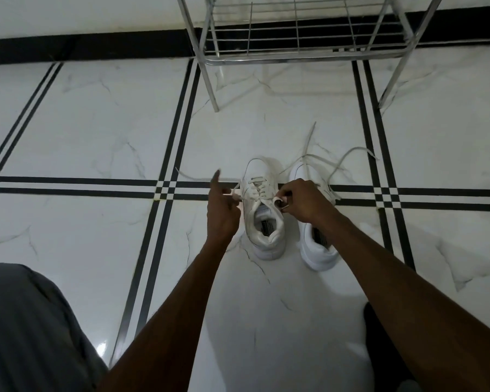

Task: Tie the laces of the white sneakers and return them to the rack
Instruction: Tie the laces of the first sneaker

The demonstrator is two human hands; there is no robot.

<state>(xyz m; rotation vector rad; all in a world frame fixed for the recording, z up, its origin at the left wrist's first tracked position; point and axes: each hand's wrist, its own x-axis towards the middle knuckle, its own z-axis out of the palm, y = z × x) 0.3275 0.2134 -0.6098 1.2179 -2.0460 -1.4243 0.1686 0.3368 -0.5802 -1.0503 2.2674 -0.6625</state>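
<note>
Two white sneakers stand side by side on the floor, toes pointing away from me. Over the left sneaker [263,222], my left hand [221,207] pinches one lace end [235,193] at the shoe's left side, index finger raised. My right hand [303,202] grips the other lace, looped at the shoe's right side, and partly covers the right sneaker [317,247]. The right sneaker's laces [348,157] trail loose across the floor beyond its toe.
A chrome wire shoe rack [303,56] stands just beyond the sneakers against a wall with a black skirting. The floor is glossy white marble tile [96,131] with black stripes. My grey-clad knee [26,329] fills the lower left.
</note>
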